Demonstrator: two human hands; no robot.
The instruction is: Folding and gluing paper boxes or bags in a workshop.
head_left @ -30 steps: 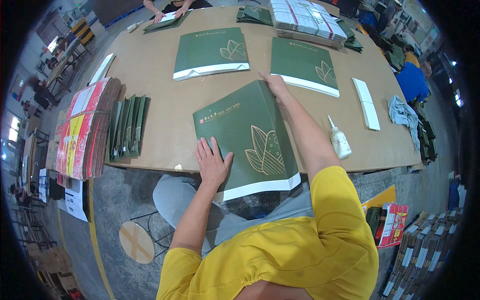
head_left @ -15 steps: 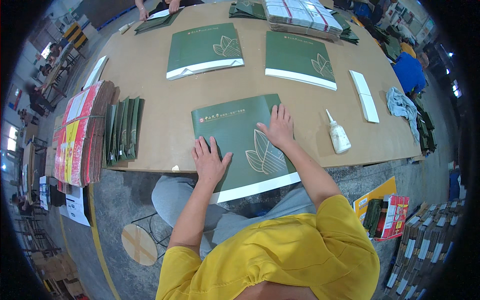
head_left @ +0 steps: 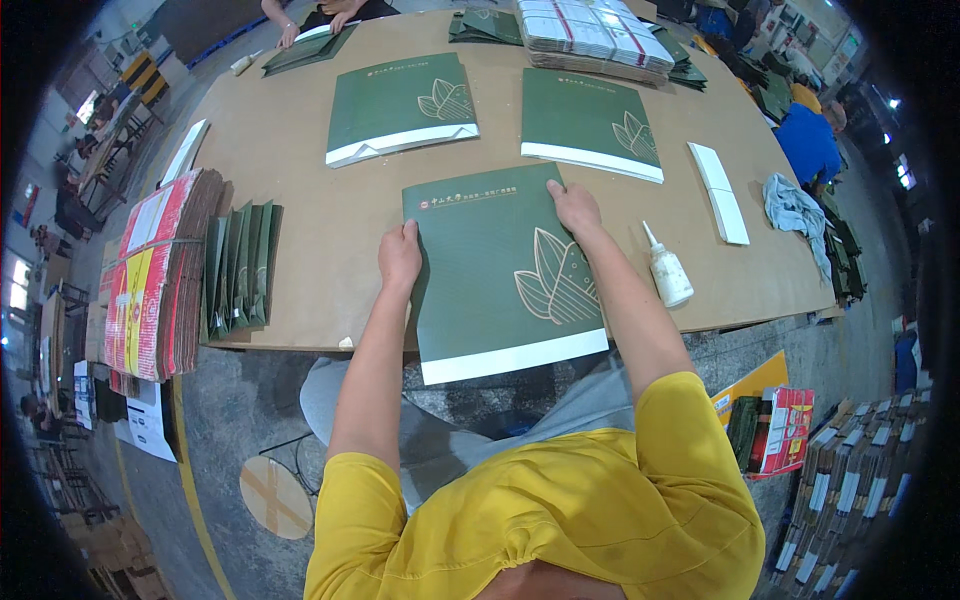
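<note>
Pinched between thumb and fingers at both sides, the green bag (head_left: 475, 265) hangs from two grips right in front of the wearer. The left hand (head_left: 401, 258) closes on its left edge, thumb on top, at about 10 o'clock from the bag's middle. The right hand (head_left: 577, 210) has the far right corner, near 1 o'clock; its fingers are mostly out of sight, tucked down past the edge, it seems.

From those grips the body of the bag lies toward 6 o'clock. It looks only a little longer than wide, long axis close to 12-to-6, far end leaning slightly toward 11. Its white band (head_left: 515, 357) is at the 6 o'clock end, past the table's (head_left: 310, 320) near edge and over the lap. To that band the left hand is somewhat the nearer; the right sits higher up. I can't tell whether the far end touches the table or is lifted.

Two more bags lie flat beyond, the left bag (head_left: 395, 115) at 11 o'clock, the right bag (head_left: 575, 115) at 1. A bottle (head_left: 670, 277) stands or leans at 3, just beside the right forearm, with white strips (head_left: 718, 195) farther out, between 2 and 3.
</note>
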